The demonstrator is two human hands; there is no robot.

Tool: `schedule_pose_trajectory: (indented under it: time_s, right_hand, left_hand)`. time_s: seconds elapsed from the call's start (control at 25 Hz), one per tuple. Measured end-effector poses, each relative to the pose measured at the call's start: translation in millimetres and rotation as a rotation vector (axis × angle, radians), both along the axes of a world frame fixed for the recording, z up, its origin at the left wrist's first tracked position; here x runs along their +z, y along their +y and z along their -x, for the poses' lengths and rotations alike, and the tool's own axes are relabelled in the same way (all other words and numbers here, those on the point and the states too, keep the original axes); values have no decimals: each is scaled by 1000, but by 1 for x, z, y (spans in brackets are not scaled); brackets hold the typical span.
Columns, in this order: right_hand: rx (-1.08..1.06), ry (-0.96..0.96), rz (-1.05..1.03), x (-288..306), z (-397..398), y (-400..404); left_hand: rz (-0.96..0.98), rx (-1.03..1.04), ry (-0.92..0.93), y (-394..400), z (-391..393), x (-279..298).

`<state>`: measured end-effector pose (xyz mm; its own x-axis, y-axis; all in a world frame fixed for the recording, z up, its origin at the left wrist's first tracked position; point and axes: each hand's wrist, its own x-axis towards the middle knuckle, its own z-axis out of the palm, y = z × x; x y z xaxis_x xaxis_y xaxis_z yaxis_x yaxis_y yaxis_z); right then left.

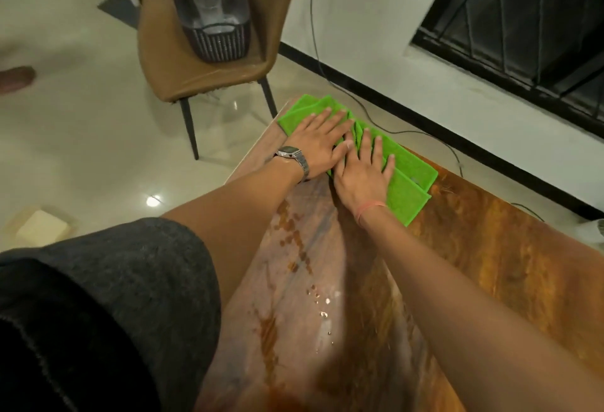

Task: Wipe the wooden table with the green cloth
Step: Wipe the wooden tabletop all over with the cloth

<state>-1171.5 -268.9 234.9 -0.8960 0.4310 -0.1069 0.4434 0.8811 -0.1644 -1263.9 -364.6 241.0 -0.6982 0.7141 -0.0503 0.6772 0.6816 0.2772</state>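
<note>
While flat under both hands, green cloth [405,179].

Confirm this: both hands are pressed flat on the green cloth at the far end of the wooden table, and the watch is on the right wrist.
Not quite. The head view shows the watch on the left wrist. The rest holds: the left hand and right hand both press flat on the green cloth at the far end of the wooden table.

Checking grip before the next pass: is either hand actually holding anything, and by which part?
Nothing is gripped. The left hand and right hand lie flat, fingers spread, pressing the middle of the green cloth onto the wooden table.
</note>
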Motion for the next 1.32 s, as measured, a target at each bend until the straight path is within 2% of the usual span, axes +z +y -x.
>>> schedule_pose_trajectory:
  time_s: [0.24,0.4,0.6,0.8,1.04,1.16,1.32]
  right_hand:
    - [196,-14,-12,0,40,-45]
    - [348,-19,-14,2,42,-76]
    - [437,-31,24,6,38,-65]
    - [331,-11,45,10,23,-14]
    - [41,3,27,6,-32,45]
    - [-44,-19,-1,4,-57,47]
    - [-33,-13,-7,3,-71,13]
  left_hand:
    - [-36,219,-74,-59,19,-4]
    - [-131,309,-164,-98,9,-12]
    - [-142,358,-157,-90,-1,-7]
    - [0,260,-42,-31,-2,1]
    - [41,36,-79,52,-36,4]
    - [26,-6,-91,59,-61,8]
    - [15,-20,-85,21,-71,12]
